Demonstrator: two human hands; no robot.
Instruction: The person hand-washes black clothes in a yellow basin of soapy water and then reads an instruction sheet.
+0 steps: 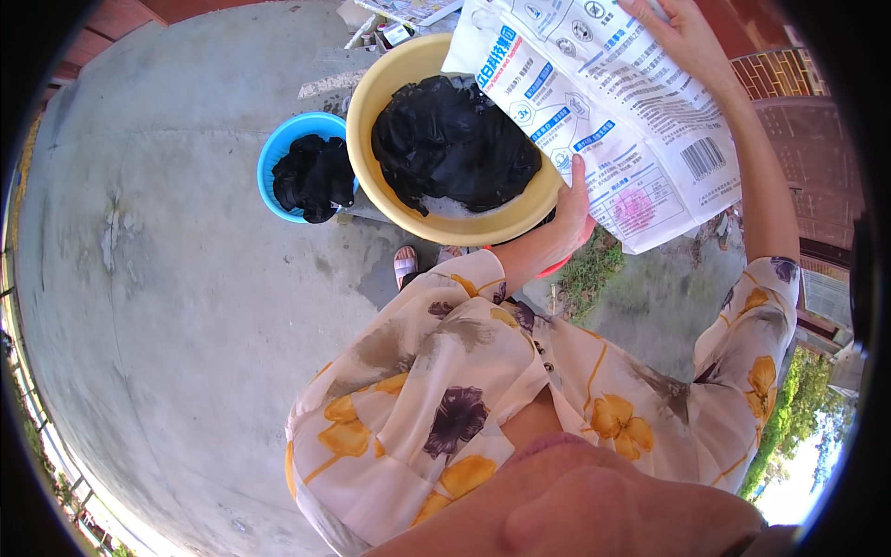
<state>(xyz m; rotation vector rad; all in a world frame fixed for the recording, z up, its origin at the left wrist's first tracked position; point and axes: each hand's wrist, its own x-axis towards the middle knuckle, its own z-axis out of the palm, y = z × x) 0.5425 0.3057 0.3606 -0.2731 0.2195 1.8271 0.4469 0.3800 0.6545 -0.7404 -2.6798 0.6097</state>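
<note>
A large white printed detergent bag is tilted, its left part over the rim of a yellow plastic basin. My left hand grips its lower edge, thumb on the printed face. The far upper edge is held by my right hand, fingers partly cut off by the frame. The bag's mouth cannot be made out. Inside the basin, dark wet cloth lies in water with white suds. Left of it, a blue plastic basket holds more black cloth, partly hanging over its rim.
Both containers rest on a low stone-like slab. Beyond the basin are a small bottle and a printed sheet or board. A red object shows below my left hand. Concrete floor spreads left; grass grows right.
</note>
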